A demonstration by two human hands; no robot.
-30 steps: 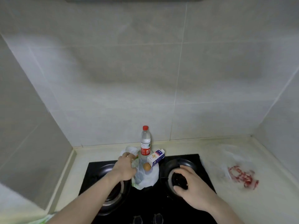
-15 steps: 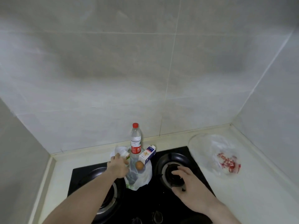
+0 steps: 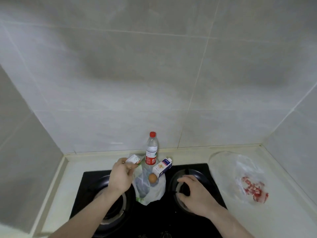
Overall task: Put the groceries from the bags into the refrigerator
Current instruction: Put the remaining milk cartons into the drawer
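Observation:
A white plastic bag (image 3: 152,189) lies flattened on the black gas hob (image 3: 154,219) between the two burners. On it stand a clear water bottle (image 3: 151,152) with a red cap and red label, a leaning white and blue carton (image 3: 162,167), and a brown egg (image 3: 152,178). My left hand (image 3: 121,176) is closed around a small white carton (image 3: 133,159) with green and orange print, lifted just left of the bottle. My right hand (image 3: 195,194) rests on the right burner with fingers curled and apart, holding nothing.
A clear plastic bag (image 3: 240,177) with red print lies on the pale counter at the right. Grey tiled walls close in the back, left and right. Two hob knobs (image 3: 152,235) sit at the bottom edge. The refrigerator is out of view.
My left hand has closed on the small white carton and raised it out of the bag. My right hand stays on the right burner. The view has shifted slightly.

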